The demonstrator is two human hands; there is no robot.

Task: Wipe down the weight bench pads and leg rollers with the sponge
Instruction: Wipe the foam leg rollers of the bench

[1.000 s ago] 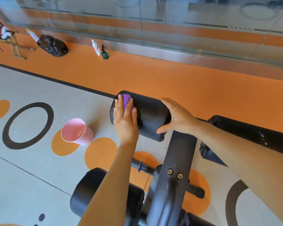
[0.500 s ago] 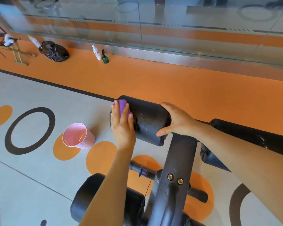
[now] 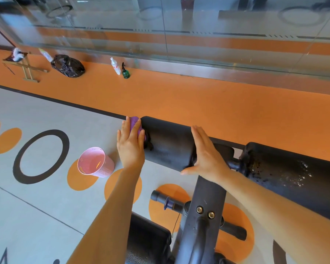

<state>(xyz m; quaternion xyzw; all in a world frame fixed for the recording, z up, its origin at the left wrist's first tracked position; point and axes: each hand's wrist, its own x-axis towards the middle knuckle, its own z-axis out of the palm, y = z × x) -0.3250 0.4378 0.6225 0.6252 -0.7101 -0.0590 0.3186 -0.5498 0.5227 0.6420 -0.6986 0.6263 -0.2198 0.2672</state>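
Note:
A purple sponge (image 3: 135, 125) lies flat against the left end face of the black left leg roller (image 3: 168, 143). My left hand (image 3: 131, 143) presses it there with straight fingers. My right hand (image 3: 205, 155) rests flat with straight fingers against the roller's right end, by the grey bench post (image 3: 204, 212). The black right leg roller (image 3: 293, 178) shows pale scuffed patches. A black bench pad (image 3: 149, 242) sits at the bottom, partly hidden behind my left forearm.
A pink bucket (image 3: 95, 162) lies tipped on the grey floor left of the roller. A white bottle (image 3: 116, 66), a green spray bottle (image 3: 125, 72) and a black bag (image 3: 68, 66) stand along the glass wall. A wooden stand (image 3: 26, 68) is far left.
My left hand has slid the sponge from the roller's top-left surface down onto its left end face. My right hand's fingers have straightened on the roller's right end.

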